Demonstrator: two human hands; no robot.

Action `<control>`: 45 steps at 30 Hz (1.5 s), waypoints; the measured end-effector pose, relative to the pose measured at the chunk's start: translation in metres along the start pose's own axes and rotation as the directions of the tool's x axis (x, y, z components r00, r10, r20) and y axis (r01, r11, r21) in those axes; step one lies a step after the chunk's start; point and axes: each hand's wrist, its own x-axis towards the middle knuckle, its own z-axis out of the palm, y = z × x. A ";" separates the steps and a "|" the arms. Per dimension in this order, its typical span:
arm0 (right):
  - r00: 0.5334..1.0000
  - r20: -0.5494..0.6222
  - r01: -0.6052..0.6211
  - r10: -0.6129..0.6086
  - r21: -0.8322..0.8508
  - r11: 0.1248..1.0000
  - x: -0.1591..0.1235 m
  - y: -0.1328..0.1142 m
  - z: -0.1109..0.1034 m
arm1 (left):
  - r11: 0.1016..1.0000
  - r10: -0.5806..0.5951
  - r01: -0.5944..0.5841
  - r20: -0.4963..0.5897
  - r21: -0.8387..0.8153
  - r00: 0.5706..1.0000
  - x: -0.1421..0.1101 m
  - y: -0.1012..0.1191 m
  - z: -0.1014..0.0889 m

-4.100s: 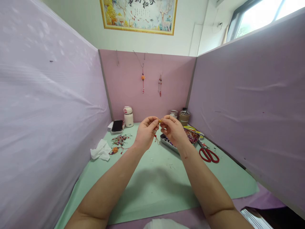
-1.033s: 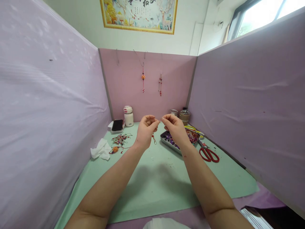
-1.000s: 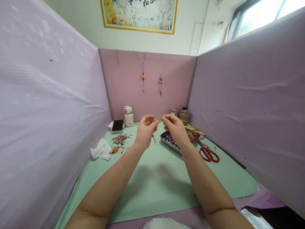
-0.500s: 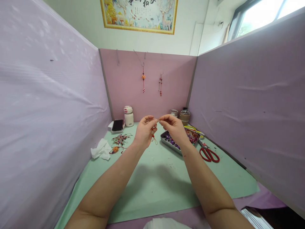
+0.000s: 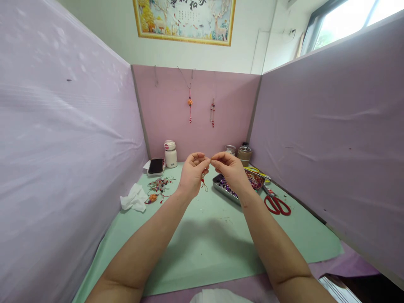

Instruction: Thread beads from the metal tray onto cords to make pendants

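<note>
Around the clock face centred on the fingertips, in the head view, the left hand [image 5: 192, 174] is closed, its thumb and forefinger pinched together, with a small beaded strand with a red bead and thin cord loop [image 5: 203, 181] hanging below its fingers toward seven o'clock. The right hand [image 5: 231, 170] also pinches thumb to forefinger, their tips almost meeting the left ones; whatever lies between them is too fine to tell. The right hand and wrist partly hide a shallow metal tray of purple beads and reddish cord [image 5: 227, 195] at four o'clock, with red-handled scissors [image 5: 277, 205] farther out the same way. At three o'clock stands a brown jar [image 5: 244, 156]. A tangled pile of beaded cords [image 5: 160, 184] lies between eight and nine o'clock, an orange beaded ball ornament [image 5: 153, 198] just beside it and a crumpled white tissue [image 5: 134, 198] farther out. A white lidded bottle [image 5: 171, 155] stands upright past nine o'clock; an orange and red beaded pendant [image 5: 190, 102] hangs at eleven against the pink panel [image 5: 164, 118].
</note>
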 end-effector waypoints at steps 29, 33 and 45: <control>0.900 0.331 -0.395 0.284 0.342 0.853 0.000 -0.006 -0.009 | 0.992 0.082 -0.098 0.193 0.076 0.978 -0.001 0.000 -0.004; 0.895 0.355 -0.388 0.270 0.321 0.864 0.001 -0.006 -0.012 | 0.988 0.090 -0.113 0.207 0.103 0.974 -0.003 0.002 -0.003; 0.941 0.235 -0.307 0.245 0.282 0.909 -0.001 -0.009 -0.010 | 0.975 0.133 -0.145 0.080 0.166 0.988 -0.003 -0.001 0.000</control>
